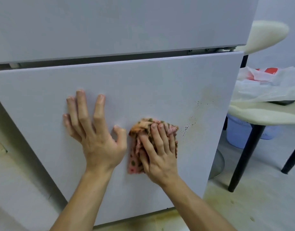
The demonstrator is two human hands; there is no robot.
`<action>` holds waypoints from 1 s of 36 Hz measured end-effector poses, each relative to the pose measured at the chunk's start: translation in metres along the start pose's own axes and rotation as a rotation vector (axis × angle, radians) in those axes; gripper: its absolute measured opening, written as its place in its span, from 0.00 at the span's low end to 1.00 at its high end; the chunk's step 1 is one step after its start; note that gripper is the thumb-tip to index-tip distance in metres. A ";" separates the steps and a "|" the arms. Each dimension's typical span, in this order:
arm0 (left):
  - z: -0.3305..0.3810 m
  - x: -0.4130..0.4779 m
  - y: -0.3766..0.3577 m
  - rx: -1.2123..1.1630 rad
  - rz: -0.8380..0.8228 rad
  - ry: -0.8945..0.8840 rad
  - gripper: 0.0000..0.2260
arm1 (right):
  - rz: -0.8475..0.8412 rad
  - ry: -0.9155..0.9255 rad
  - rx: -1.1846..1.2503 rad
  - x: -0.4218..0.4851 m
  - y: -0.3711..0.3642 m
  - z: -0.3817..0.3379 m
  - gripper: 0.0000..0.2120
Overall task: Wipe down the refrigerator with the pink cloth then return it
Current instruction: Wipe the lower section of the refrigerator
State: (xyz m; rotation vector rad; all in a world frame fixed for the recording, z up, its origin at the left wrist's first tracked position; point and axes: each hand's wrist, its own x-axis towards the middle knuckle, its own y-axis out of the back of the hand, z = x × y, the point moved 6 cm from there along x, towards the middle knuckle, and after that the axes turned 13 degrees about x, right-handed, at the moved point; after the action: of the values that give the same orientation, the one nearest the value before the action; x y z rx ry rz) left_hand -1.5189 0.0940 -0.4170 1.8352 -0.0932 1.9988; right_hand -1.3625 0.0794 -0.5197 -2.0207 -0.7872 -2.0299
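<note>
The left hand (95,134) lies flat and open on the lower door of the refrigerator (43,100), fingers spread, holding nothing. Just beside it, the right hand (157,152) presses the pink cloth (136,147) against the same door, fingers bent over the bunched-up part. The cloth is long from top to bottom: its crumpled end points up and its flatter end hangs down past the palm.

To the right of the cloth sit small dark spots (187,126) and a pale brown smear. The cloth is not touching them. If the wiping stops short, I think the dirt stays on the door. The cloth is bunched, so it may only smear the spots. The loose bottom end could slip out from under the hand. Pushing hard could also swing the door.
</note>
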 end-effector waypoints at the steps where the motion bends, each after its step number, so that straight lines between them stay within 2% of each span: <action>1: -0.001 -0.001 0.000 0.001 -0.006 -0.001 0.37 | -0.010 0.005 -0.016 0.001 0.001 0.002 0.26; 4: -0.002 -0.005 0.001 0.004 -0.017 -0.004 0.37 | 0.023 -0.021 -0.033 0.024 0.009 0.005 0.25; 11: 0.009 0.003 0.000 -0.024 -0.027 0.004 0.39 | 0.277 -0.211 0.077 0.115 0.050 0.022 0.23; 15: 0.020 0.010 0.001 -0.034 -0.012 -0.011 0.39 | 0.401 -0.276 0.084 0.112 0.047 0.015 0.21; 17: 0.026 0.011 0.000 -0.036 -0.016 -0.023 0.38 | 0.371 -0.273 0.087 0.091 0.035 0.009 0.23; 22: 0.034 0.008 -0.001 -0.037 -0.035 -0.022 0.37 | 0.070 -0.047 -0.006 -0.003 0.011 0.018 0.24; 25: 0.033 0.009 -0.002 -0.029 -0.050 -0.030 0.36 | -0.028 0.011 -0.043 -0.033 0.014 0.031 0.23; 32: 0.034 0.008 -0.002 -0.028 -0.081 -0.036 0.37 | -0.034 -0.034 -0.045 -0.018 0.020 0.035 0.29; 36: 0.034 0.005 -0.001 -0.017 -0.092 -0.034 0.37 | 0.113 -0.132 -0.029 0.039 0.042 0.044 0.25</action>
State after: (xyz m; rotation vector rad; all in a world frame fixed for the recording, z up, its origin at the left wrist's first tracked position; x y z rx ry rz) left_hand -1.4870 0.0855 -0.4079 1.8297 -0.0349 1.8994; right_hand -1.3069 0.0743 -0.4739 -2.1812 -0.6536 -1.8731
